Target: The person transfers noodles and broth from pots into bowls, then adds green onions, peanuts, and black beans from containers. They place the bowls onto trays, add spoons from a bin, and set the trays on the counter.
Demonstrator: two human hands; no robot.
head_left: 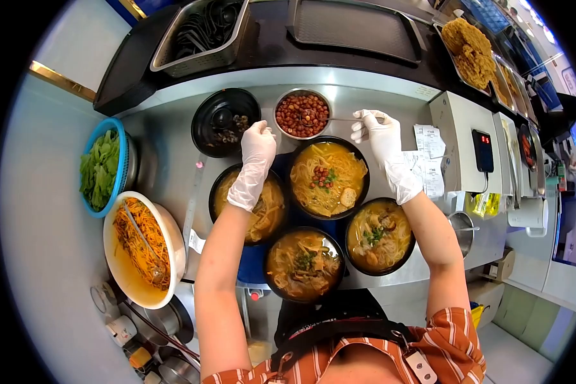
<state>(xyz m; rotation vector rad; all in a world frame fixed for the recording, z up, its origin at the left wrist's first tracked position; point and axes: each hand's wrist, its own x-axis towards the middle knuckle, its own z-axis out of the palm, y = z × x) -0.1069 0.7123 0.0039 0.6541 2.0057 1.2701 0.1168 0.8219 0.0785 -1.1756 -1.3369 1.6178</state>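
My right hand point(379, 136), in a white glove, pinches the thin handle of a metal spoon point(340, 119). The spoon's head lies among peanuts point(299, 110) in a round metal bowl point(329, 102). My left hand point(258, 152), also gloved, has its fingers curled together beside the right rim of a black bowl point(206, 115) with dark bits of food inside; what they hold, if anything, is hidden. Below my hands is a noodle bowl point(326, 173) topped with peanuts and green onion. Another noodle bowl point(267, 211) is partly covered by my left forearm.
Two more soup bowls, a left one point(304, 264) and a right one point(379, 235), stand near the counter's front edge. Left are a lettuce basket point(102, 169) and a tub of orange shreds point(141, 243). Paper slips point(432, 176) lie right; a black tray point(355, 29) is behind.
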